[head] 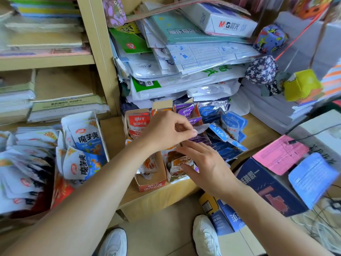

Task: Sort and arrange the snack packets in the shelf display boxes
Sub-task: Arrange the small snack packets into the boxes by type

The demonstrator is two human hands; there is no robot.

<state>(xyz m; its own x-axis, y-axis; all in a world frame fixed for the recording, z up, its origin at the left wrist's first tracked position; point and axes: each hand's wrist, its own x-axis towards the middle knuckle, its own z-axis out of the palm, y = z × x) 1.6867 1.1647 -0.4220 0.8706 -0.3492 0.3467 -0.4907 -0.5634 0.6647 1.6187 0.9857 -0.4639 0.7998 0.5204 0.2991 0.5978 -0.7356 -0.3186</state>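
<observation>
Several display boxes (151, 183) of snack packets (138, 121); left hand (166, 130) tight on one packet (202, 128), right hand (204, 163) flat.

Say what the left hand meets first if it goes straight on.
Likely the blue snack packets, just beyond the left hand, which pinches a silvery packet; depth is unclear.

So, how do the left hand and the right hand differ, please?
The left hand pinches a pale packet with curled fingers; the right hand rests straight fingers on brown packets. The left hand reaches farther back than the right hand. Both are over the display boxes.
</observation>
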